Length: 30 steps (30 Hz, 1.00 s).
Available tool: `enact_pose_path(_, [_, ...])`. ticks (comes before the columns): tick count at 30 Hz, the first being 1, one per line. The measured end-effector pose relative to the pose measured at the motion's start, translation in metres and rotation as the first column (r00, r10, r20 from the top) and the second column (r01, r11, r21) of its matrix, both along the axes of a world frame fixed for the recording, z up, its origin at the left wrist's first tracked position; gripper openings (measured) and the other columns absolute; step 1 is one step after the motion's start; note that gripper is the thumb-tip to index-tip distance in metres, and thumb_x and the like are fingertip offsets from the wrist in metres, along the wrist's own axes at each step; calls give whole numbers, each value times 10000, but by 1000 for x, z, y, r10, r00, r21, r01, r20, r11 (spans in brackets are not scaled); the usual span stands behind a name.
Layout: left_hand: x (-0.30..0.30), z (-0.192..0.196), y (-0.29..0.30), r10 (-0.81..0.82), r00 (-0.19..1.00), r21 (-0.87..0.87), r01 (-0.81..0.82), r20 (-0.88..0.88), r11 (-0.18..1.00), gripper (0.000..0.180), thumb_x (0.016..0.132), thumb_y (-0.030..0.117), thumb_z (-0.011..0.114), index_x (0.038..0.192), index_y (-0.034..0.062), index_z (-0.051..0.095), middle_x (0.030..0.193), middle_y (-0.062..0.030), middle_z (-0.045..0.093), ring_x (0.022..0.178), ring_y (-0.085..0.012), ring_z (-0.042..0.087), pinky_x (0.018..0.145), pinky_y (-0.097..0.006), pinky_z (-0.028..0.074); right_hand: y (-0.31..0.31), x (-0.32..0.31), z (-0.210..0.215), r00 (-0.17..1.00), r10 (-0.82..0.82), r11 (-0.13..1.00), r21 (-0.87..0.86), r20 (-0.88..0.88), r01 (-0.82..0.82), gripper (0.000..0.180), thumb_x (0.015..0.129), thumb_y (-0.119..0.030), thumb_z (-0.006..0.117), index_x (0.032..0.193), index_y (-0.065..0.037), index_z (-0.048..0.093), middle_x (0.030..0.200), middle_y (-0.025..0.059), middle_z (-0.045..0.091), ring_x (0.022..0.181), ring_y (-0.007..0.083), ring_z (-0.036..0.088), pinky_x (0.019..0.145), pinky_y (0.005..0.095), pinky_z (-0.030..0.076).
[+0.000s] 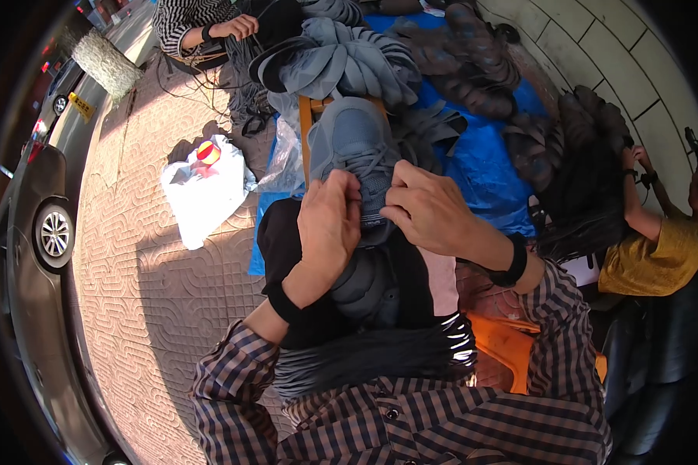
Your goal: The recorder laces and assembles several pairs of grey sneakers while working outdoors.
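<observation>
A grey shoe upper (352, 128) lies in front of me, toe pointing away, with grey lacing over its front. My left hand (329, 221) is closed at the left edge of the lacing, thumb and fingers pinched together. On the opposite edge, my right hand (426, 205) pinches too, its fingers curled inward. Both seem to grip the shoelace (372, 164), though the fingers hide most of the pinched part. Below my hands, another dark grey shoe upper (364, 287) rests between my legs. A thick bundle of dark laces (364, 360) lies across my lap.
Grey shoe uppers (349, 66) are piled beyond my hands, with darker ones (473, 58) on a blue sheet (512, 170). A white plastic bag (202, 194) sits on the paving at left, near a parked car (39, 302). Two people sit nearby, one far left, one in yellow (651, 256) at right.
</observation>
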State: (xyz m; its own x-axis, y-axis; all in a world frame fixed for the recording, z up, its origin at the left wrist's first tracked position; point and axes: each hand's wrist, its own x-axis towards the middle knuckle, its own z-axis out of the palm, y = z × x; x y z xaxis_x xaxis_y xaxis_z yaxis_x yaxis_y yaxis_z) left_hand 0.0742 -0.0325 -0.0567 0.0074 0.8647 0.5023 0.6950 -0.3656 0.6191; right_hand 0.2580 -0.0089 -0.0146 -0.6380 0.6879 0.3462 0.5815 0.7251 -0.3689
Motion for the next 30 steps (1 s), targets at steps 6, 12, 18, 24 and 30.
enact_pose_path(6, [1,0,5,52,990,-110,-37,134,993,257,767,-45,627,980,61,531,832,-85,656,725,-228,664,694,-319,501,4,-5,2,999,-36,990,135,-41,41,114,806,-113,716,840,-40,635,866,97,527,785,293,605,635,393,471])
enact_pose_path(12, [7,-1,1,92,954,-158,-47,287,986,244,741,-22,644,938,86,548,779,-41,652,812,-300,609,726,-411,469,11,-11,2,994,-90,981,166,-67,100,211,792,-124,723,942,-43,599,890,97,515,810,295,596,655,392,478])
enact_pose_path(18, [-1,1,1,35,993,-118,-22,113,993,230,805,-27,634,1000,53,542,840,-77,672,774,-192,673,714,-298,504,14,-19,-6,975,-23,900,428,223,-77,104,772,-112,619,830,-67,545,843,89,486,821,255,570,645,362,445])
enact_pose_path(24, [-15,10,-6,-76,891,-157,162,447,974,227,863,-51,596,1071,20,540,870,-117,692,750,-166,673,701,-281,510,15,-11,-2,993,115,916,383,36,-120,151,746,-94,604,890,-58,571,843,71,501,833,240,540,711,355,412])
enact_pose_path(30, [-16,21,1,66,980,-163,-35,187,986,177,811,10,669,977,36,612,822,-81,605,770,-247,621,691,-359,475,16,-8,-6,990,126,892,429,64,-141,193,756,-87,592,945,-50,606,842,79,510,870,256,530,777,390,398])
